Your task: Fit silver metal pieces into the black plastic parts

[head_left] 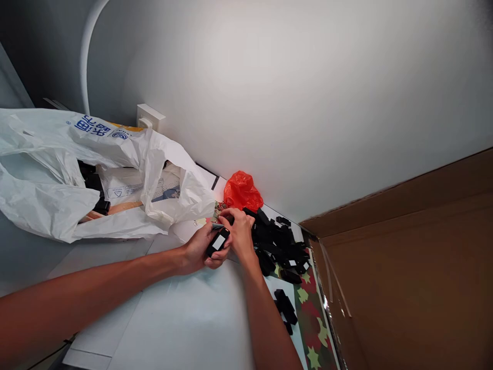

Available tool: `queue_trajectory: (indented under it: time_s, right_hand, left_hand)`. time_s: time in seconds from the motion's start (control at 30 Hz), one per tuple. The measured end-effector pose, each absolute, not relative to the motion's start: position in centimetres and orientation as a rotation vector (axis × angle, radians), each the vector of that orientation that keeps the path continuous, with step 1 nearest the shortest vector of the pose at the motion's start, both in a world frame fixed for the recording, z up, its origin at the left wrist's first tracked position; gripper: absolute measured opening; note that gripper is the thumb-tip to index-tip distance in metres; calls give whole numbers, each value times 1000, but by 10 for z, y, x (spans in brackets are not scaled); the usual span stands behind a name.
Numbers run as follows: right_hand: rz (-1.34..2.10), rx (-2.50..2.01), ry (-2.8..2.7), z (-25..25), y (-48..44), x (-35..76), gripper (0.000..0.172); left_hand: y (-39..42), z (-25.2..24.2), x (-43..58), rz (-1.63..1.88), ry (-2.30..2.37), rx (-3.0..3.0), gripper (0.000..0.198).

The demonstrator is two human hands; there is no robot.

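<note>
My left hand (200, 251) is closed around a small black block with a white label (217, 242), held above the white tabletop (185, 318). My right hand (239, 230) is pinched at the block's top end, fingers pressed together on a small piece I cannot make out. Both hands touch each other at the block. Just right of them lies a heap of several similar black blocks (279, 244), some on a patterned sheet with stars (311, 318).
A large white plastic bag (57, 169) with boxes inside lies at the left. A crumpled red bag (242, 191) sits against the white wall. A wall socket (148, 117) is above the bag. An open cardboard box (416, 267) fills the right side.
</note>
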State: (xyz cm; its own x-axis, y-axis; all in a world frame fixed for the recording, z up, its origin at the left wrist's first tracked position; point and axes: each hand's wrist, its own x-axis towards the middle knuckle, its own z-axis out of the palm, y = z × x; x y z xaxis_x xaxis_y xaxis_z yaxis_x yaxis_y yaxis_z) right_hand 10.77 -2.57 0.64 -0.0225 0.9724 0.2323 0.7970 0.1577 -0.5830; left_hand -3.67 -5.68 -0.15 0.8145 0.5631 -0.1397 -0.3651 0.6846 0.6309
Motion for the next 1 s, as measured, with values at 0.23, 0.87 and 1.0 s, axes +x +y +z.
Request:
queue_trajectory:
  time_s: [0.23, 0.87, 1.0]
  right_hand:
    - [647, -1386, -1511, 24, -55, 127, 16]
    - [829, -1220, -1082, -5, -91, 146, 25]
    - [767, -1196, -1080, 1, -93, 142, 26]
  left_hand:
    - [-56, -1, -39, 588, 374, 650, 48]
    - [-48, 21, -34, 852, 647, 1033, 27]
    - [-48, 16, -31, 854, 673, 1150, 39]
